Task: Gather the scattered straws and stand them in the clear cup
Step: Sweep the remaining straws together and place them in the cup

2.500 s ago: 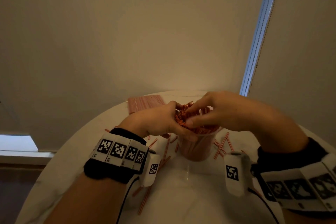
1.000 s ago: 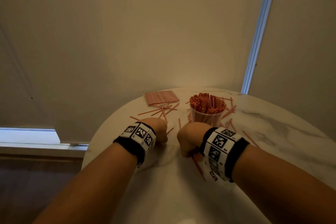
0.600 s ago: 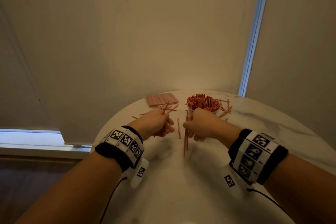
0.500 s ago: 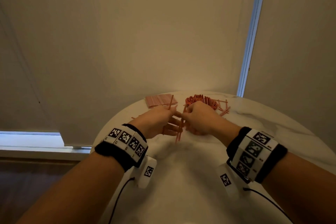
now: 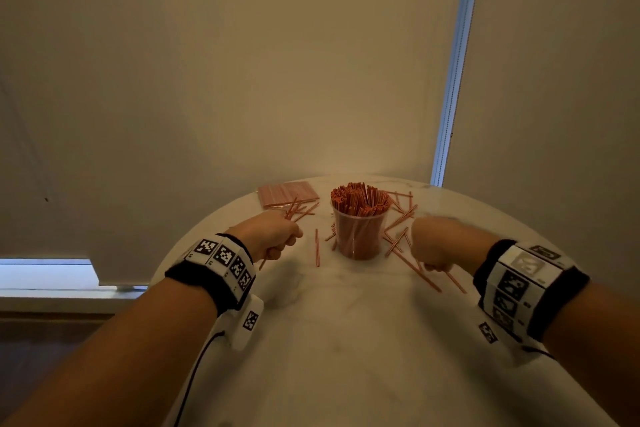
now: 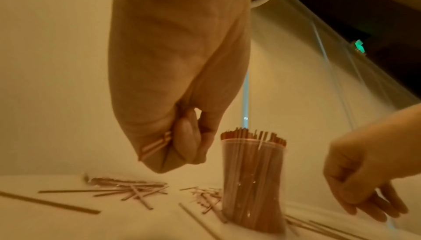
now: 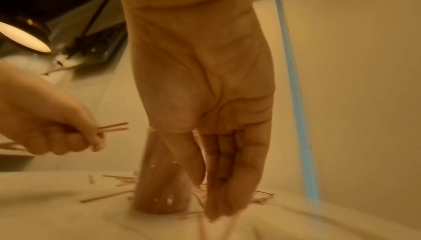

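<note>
The clear cup (image 5: 358, 239) stands at the far middle of the round table, packed with upright red straws (image 5: 360, 199). My left hand (image 5: 277, 239) hovers left of the cup, fist curled round a few straws (image 6: 157, 144) whose ends stick out (image 7: 114, 127). Right of the cup, my right hand (image 5: 433, 250) is lowered with its fingers (image 7: 227, 180) pointing down, their tips at loose straws (image 5: 426, 274) on the table; it holds nothing. More loose straws (image 5: 317, 246) lie around the cup (image 6: 252, 180).
A flat pink packet of straws (image 5: 287, 194) lies at the back left, with a heap of loose straws (image 5: 301, 211) in front of it. The white marble table (image 5: 346, 340) ends close behind the cup, against a beige wall.
Half a second ago both hands met in front of the cup over a few straws. They have parted: the left keeps the straws, the right has swung to the cup's right side.
</note>
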A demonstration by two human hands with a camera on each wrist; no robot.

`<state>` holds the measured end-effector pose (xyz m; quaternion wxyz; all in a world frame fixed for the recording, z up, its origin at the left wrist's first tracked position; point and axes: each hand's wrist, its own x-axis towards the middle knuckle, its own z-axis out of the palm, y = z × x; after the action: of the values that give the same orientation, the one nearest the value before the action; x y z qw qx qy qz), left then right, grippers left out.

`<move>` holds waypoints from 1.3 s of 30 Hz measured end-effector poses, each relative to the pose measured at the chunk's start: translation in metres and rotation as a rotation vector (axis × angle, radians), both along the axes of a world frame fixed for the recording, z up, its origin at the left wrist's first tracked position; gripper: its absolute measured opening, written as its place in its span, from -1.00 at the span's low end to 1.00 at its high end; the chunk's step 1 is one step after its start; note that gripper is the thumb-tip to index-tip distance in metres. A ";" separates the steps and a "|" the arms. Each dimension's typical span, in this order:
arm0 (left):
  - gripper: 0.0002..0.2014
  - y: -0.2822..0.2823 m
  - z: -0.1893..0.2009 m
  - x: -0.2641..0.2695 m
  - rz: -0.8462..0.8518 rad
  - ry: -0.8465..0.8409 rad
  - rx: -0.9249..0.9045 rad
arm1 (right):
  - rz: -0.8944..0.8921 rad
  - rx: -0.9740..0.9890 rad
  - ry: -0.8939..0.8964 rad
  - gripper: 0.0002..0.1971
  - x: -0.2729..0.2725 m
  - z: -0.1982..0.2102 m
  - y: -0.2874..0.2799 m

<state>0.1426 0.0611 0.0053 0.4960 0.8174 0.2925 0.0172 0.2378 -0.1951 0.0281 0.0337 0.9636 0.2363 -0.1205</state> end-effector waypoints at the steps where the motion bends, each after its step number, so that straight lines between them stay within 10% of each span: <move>1: -0.92 0.005 -0.003 0.004 -0.002 0.036 0.035 | -0.029 -0.057 -0.040 -0.82 0.008 -0.002 -0.007; 9: -0.61 -0.004 -0.007 0.041 -0.206 0.435 0.622 | -0.260 -0.142 0.037 -0.27 0.058 -0.036 -0.005; 21: -0.72 0.001 -0.014 0.094 -0.231 0.387 0.476 | 0.043 -0.154 0.160 -0.80 0.071 -0.023 0.042; 39: -0.62 -0.018 -0.014 0.042 -0.371 0.529 0.986 | -0.118 -0.136 0.256 -0.85 0.037 -0.024 0.011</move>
<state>0.1844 0.0427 -0.0092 -0.0376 0.9655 0.2159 -0.1406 0.2745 -0.1845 0.0043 0.0613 0.9481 0.1727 -0.2599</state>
